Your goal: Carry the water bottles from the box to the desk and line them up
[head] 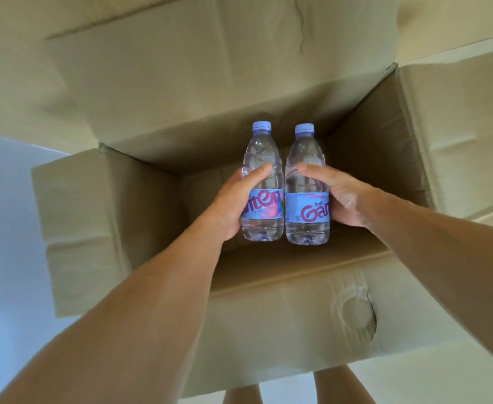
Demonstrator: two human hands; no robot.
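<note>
Hands are each gripping one clear plastic water bottle with a lilac cap — left hand (233, 205) on left bottle (264, 182), right hand (344, 196) on right bottle (306, 185), both over the open brown cardboard box (283, 316) — I'd be lifting straight up, clearing the flaps.

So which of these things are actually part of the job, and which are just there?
Part of the job:
- left bottle, held by the left hand
- right bottle, held by the right hand
- cardboard box

Just there:
- pale floor
</note>
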